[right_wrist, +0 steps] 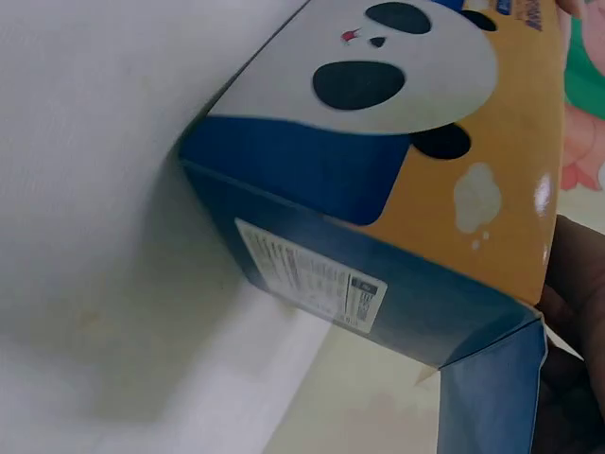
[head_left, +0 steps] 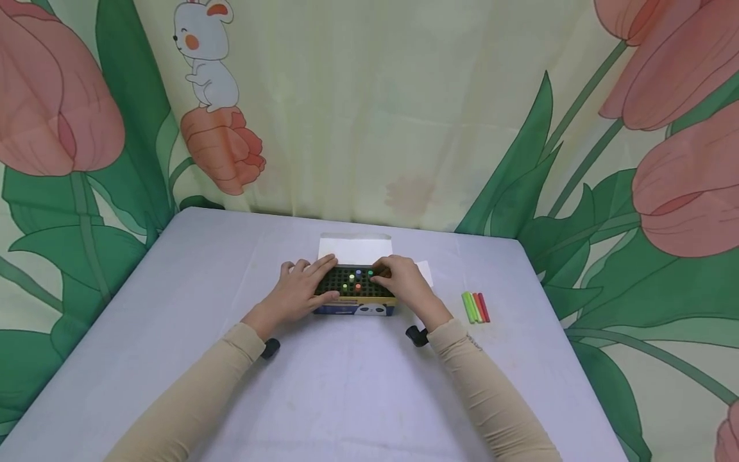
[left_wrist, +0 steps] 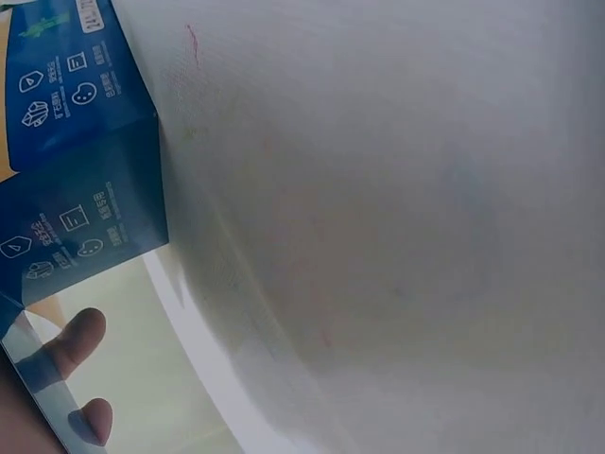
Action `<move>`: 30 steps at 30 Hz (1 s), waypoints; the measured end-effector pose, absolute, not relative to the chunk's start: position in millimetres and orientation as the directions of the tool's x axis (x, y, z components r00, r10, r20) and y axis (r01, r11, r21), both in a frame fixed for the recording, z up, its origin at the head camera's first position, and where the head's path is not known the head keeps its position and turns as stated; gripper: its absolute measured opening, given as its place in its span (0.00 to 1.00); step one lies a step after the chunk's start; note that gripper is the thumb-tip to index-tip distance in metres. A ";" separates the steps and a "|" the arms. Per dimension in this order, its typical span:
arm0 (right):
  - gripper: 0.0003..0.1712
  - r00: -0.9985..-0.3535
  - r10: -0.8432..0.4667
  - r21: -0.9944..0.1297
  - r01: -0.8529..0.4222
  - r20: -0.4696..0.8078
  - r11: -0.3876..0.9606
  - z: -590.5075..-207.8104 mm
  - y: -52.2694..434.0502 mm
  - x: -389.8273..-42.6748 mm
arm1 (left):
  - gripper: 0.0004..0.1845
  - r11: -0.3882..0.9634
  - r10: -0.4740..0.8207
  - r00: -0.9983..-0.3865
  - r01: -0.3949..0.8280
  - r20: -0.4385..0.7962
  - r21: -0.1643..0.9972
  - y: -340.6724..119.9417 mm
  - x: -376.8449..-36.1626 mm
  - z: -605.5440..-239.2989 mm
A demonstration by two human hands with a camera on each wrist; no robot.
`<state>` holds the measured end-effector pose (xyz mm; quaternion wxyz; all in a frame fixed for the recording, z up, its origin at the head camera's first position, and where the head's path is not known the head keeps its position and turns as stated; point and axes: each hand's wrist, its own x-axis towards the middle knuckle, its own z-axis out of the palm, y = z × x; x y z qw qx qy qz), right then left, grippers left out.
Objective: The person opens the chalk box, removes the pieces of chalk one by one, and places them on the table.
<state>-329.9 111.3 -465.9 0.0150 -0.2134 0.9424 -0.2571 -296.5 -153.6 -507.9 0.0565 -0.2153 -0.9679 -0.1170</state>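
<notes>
A blue and orange box with a panda print (head_left: 355, 308) lies on the grey table (head_left: 346, 385). Its black grid insert (head_left: 346, 282) holds several coloured sticks standing on end. My left hand (head_left: 329, 277) holds the box's left end, fingers laid over the top and thumb along the front edge. My right hand (head_left: 378, 273) is on the right end, its fingers curled down onto the grid beside a green stick; what they hold is hidden. The left wrist view shows the box's blue side (left_wrist: 76, 142) and two fingertips (left_wrist: 80, 336). The right wrist view shows the panda face (right_wrist: 378, 85).
Three loose sticks, green, orange and red (head_left: 475, 307), lie on the table to the right of the box. The box's white lid flap (head_left: 355, 249) stands open behind it. A flowered curtain (head_left: 369, 115) hangs just behind the table's far edge.
</notes>
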 end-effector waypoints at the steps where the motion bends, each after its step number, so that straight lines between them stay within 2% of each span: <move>1: 0.13 -0.908 -0.411 -0.481 -0.396 0.080 0.782 -466.0 110.6 -329.8 | 0.44 0.880 0.402 -0.902 0.428 0.158 0.205 -153.6 -296.4 -507.5; 7: 0.11 -0.886 -0.451 -0.382 -0.454 0.104 0.805 -469.9 106.7 -331.4 | 0.44 0.882 0.395 -0.905 0.421 0.156 0.211 -153.7 -295.9 -507.9; 13: 0.09 -0.876 -0.452 -0.343 -0.481 0.166 0.807 -474.3 107.2 -330.4 | 0.45 0.879 0.397 -0.903 0.426 0.165 0.214 -153.0 -294.7 -507.0; 30: 0.10 -0.880 -0.442 -0.391 -0.473 0.174 0.789 -472.7 111.3 -329.2 | 0.45 0.892 0.391 -0.909 0.413 0.147 0.185 -151.5 -296.0 -505.2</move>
